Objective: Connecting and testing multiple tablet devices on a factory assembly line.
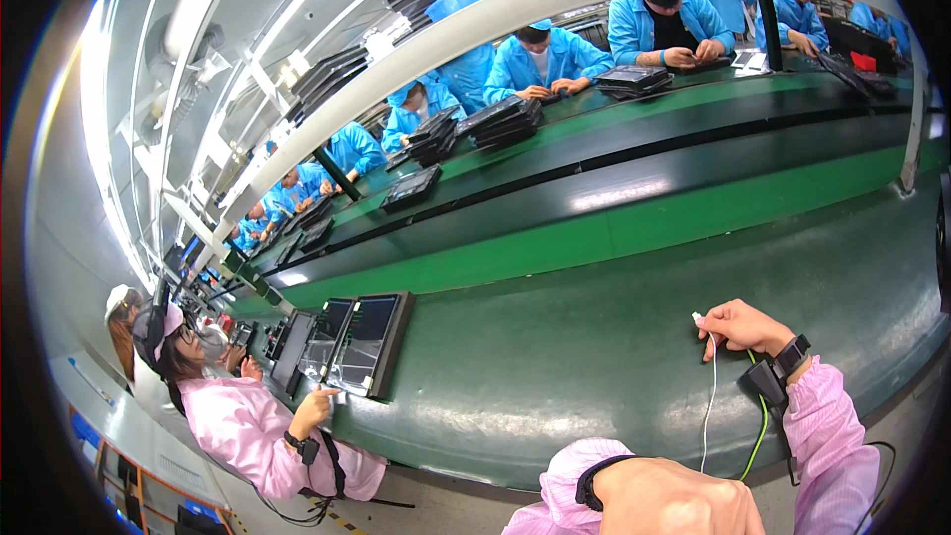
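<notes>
My right hand (745,327) is above the green bench top, its fingers pinching the small white plug of a cable (697,316). The thin white cable (709,396) hangs from the plug toward the bench's near edge. A black wrist strap with a box (768,378) is around that wrist, and a green-yellow wire (762,436) runs down beside it. My left hand (679,497) is close to the lower edge, back of the hand up. Its fingers are hidden below the picture edge, so what they hold does not show.
The green bench (555,367) stretches left to several dark flat panels in trays (369,342). A person in pink (243,416) stands there, one hand by the trays. Across a conveyor (614,188), people in blue handle stacks of dark panels (503,122). A white metal post (911,139) stands far right.
</notes>
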`<action>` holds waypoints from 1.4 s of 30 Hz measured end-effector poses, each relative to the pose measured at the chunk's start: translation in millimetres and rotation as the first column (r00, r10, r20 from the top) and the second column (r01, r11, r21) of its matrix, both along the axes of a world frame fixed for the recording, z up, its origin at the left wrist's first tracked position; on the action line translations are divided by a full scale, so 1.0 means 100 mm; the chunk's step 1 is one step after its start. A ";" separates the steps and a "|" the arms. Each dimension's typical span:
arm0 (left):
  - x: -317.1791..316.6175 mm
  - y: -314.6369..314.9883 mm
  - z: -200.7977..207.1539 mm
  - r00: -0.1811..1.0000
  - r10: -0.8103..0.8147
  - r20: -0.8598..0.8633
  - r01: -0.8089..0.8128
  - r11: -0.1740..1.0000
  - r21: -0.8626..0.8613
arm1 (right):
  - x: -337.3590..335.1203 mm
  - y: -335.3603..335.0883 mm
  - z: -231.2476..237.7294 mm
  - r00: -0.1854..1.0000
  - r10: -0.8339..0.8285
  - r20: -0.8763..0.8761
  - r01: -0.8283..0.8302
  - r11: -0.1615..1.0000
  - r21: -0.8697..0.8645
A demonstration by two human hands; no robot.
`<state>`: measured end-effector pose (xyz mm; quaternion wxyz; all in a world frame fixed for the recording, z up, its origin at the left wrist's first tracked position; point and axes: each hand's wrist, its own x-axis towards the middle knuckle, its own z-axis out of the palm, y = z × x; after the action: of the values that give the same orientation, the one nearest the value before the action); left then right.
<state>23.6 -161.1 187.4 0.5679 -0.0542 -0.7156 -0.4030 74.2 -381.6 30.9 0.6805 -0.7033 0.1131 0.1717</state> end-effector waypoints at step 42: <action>0.11 0.06 0.10 0.997 -0.043 0.070 0.041 0.999 0.034 | 0.00 0.02 0.00 1.000 0.000 0.018 0.000 1.000 -0.024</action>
<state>34.2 -154.9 197.8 0.5345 -0.0458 -0.7274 -0.4279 74.2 -379.9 30.9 0.6729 -0.7130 0.1091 0.1641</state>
